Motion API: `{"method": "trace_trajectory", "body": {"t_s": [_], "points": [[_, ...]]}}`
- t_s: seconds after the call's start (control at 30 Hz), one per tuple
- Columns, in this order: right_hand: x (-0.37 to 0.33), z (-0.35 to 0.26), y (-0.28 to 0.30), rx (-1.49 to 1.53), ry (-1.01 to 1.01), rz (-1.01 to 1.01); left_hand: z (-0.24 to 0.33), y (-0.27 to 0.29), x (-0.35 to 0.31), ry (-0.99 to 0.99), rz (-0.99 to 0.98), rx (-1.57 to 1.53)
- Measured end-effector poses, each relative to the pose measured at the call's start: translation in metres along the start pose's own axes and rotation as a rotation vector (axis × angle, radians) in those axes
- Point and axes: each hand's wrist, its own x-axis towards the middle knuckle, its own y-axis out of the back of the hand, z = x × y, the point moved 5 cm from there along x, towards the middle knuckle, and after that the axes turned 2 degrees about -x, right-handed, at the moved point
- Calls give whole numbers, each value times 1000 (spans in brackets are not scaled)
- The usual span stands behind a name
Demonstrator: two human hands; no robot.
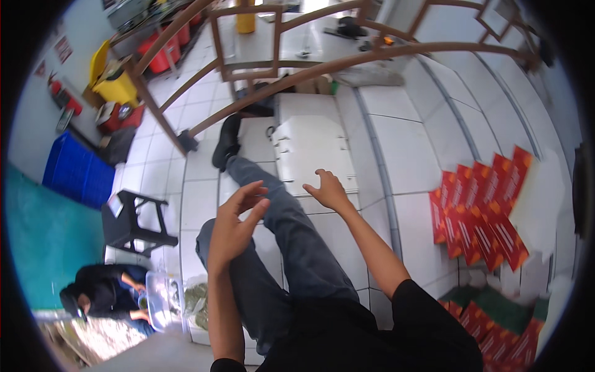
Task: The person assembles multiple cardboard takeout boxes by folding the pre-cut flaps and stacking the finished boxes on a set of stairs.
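Observation:
My left hand (234, 226) hovers over my bent left leg, fingers stretched and slightly curved, thumb apart, holding nothing. Over the floor tiles just right of my other leg, my right hand (330, 191) is open too, its thumb spread from the fingers. Beyond my right hand lies a flat white sheet or panel (313, 149) with small notches along its sides; its exact kind I cannot make out. A small dark loop, perhaps a scissors handle (271, 132), shows at its left edge. Neither hand appears to touch anything.
Red-and-orange packets (480, 208) lie fanned on the tiled step at right; more red packets (496, 335) sit nearer. A brown railing (260, 93) crosses ahead. At left are a black stool (136, 220), a blue crate (77, 170) and a person (108, 291) by a clear plastic tub (166, 301).

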Motion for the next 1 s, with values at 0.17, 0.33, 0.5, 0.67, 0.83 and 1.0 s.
{"method": "trace_trajectory", "body": {"t_s": [0.17, 0.33, 0.5, 0.67, 0.83, 1.0], "points": [[54, -25, -73, -100, -282, 1, 12, -3, -12, 79, -9, -121], [79, -18, -95, -245, -304, 34, 17, -14, -11, 107, -28, -185], [74, -9, -86, -155, -308, 12, 20, -26, -6, 92, -91, -177], [73, -2, -78, -108, -324, -26, 25, -30, -3, 84, -131, -151], [75, 6, -68, -42, -306, -48, 26, -25, -6, 61, -114, -147], [77, 3, -73, -65, -312, -31, 24, -28, -4, 44, -108, -136]]}}
